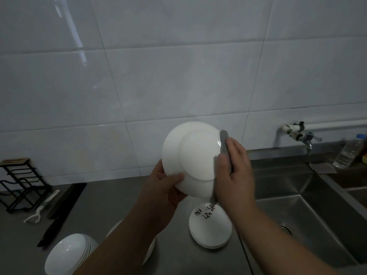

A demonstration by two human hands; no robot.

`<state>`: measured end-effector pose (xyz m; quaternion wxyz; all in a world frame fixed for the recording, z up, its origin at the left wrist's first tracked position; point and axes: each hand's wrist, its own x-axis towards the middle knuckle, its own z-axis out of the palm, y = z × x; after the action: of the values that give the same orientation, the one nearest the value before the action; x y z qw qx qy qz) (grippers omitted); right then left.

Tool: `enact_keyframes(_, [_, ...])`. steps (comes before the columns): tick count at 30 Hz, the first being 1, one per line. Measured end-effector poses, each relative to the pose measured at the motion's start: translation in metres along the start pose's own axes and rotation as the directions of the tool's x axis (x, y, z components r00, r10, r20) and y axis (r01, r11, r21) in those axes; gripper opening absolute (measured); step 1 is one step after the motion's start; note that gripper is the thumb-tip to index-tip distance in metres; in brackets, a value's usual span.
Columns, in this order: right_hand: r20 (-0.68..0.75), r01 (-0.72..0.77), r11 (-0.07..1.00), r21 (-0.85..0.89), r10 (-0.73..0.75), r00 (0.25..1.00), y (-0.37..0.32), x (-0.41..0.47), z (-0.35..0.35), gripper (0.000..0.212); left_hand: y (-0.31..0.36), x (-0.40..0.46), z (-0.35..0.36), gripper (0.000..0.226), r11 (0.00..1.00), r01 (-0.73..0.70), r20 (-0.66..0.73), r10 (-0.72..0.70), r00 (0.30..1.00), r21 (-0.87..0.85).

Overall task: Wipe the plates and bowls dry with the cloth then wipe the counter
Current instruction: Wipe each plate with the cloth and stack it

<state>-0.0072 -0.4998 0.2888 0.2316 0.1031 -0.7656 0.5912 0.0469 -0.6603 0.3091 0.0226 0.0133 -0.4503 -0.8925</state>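
Premises: a kitchen, at the dish-washing station. A stainless steel surface (111, 207) runs into a deep steel sink (309, 211) with a drain at its bottom. A tap (305, 138) is mounted on the wall above the sink, fed by a white pipe. The wall (178, 66) is faced with large pale glossy tiles. Stacks of white plates (210, 228) and bowls (67, 253) stand on the surface. A black wire rack (21, 183) stands at the far left, with a dark knife (53, 225) and a white tool lying near it. A clear plastic bottle (349, 151) stands beside the sink. Lighting is dim.
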Motion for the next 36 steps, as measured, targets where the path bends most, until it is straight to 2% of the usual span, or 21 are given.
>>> enact_keyframes(3, [0.095, 0.160, 0.987, -0.004, -0.159, 0.983, -0.006, 0.042, -0.017, 0.034, 0.015, -0.001, -0.004, 0.041, 0.996, 0.089, 0.024, -0.089, 0.996, 0.008])
enact_keyframes(6, [0.230, 0.198, 0.980, 0.017, -0.197, 0.953, -0.012, 0.062, -0.019, 0.024, 0.021, 0.000, -0.012, 0.044, 0.994, 0.108, 0.012, -0.108, 0.994, -0.006])
enact_keyframes(8, [0.232, 0.213, 0.976, -0.041, -0.198, 0.952, -0.012, 0.056, -0.015, 0.031, 0.018, 0.002, -0.014, 0.047, 0.996, 0.076, -0.015, -0.077, 0.997, -0.047])
enact_keyframes(9, [0.238, 0.207, 0.974, -0.093, -0.180, 0.954, -0.009, 0.045, -0.011, 0.041, 0.015, 0.004, -0.014, 0.048, 0.995, 0.058, -0.032, -0.061, 0.998, -0.079])
enact_keyframes(11, [0.269, 0.144, 0.974, -0.173, -0.094, 0.959, -0.003, 0.004, 0.003, 0.062, 0.011, 0.006, -0.014, 0.049, 0.990, 0.025, -0.070, -0.035, 0.997, -0.142])
enact_keyframes(13, [0.291, 0.157, 0.965, -0.211, -0.092, 0.952, -0.004, -0.042, 0.018, 0.071, 0.006, 0.008, -0.015, 0.050, 0.984, 0.012, -0.106, -0.031, 0.994, -0.177])
enact_keyframes(16, [0.246, 0.181, 0.951, -0.250, -0.118, 0.962, 0.000, -0.048, 0.025, 0.069, -0.001, 0.007, -0.018, 0.052, 0.981, 0.025, -0.121, -0.049, 0.991, -0.192])
enact_keyframes(18, [0.159, 0.091, 0.958, -0.273, -0.048, 0.986, 0.005, -0.015, 0.024, 0.063, -0.003, 0.006, -0.018, 0.052, 0.978, 0.026, -0.105, -0.049, 0.993, -0.206])
enact_keyframes(21, [0.064, -0.010, 0.980, -0.198, 0.023, 0.998, 0.005, 0.009, 0.026, 0.063, -0.003, 0.008, -0.016, 0.051, 0.965, 0.018, -0.089, -0.043, 0.995, -0.263])
enact_keyframes(23, [0.066, 0.004, 0.978, -0.209, 0.010, 0.998, -0.003, -0.014, 0.040, 0.065, -0.003, 0.010, -0.017, 0.051, 0.956, 0.021, -0.098, -0.052, 0.994, -0.292])
enact_keyframes(27, [0.102, 0.161, 0.911, -0.379, -0.132, 0.986, -0.010, -0.061, 0.064, 0.069, -0.008, 0.009, -0.023, 0.051, 0.953, 0.094, -0.097, -0.126, 0.987, -0.286])
enact_keyframes(29, [0.092, 0.076, 0.935, -0.347, -0.047, 0.995, -0.004, -0.045, 0.062, 0.065, -0.011, 0.008, -0.030, 0.049, 0.958, 0.102, -0.076, -0.127, 0.989, -0.269])
enact_keyframes(33, [0.063, -0.142, 0.978, -0.150, 0.153, 0.986, 0.010, -0.002, 0.044, 0.046, -0.010, 0.006, -0.052, 0.044, 0.967, 0.148, -0.032, -0.158, 0.987, -0.208])
enact_keyframes(36, [0.070, -0.220, 0.947, -0.233, 0.242, 0.968, 0.022, 0.006, 0.027, 0.030, -0.010, 0.009, -0.077, 0.042, 0.979, 0.198, -0.025, -0.199, 0.980, -0.040])
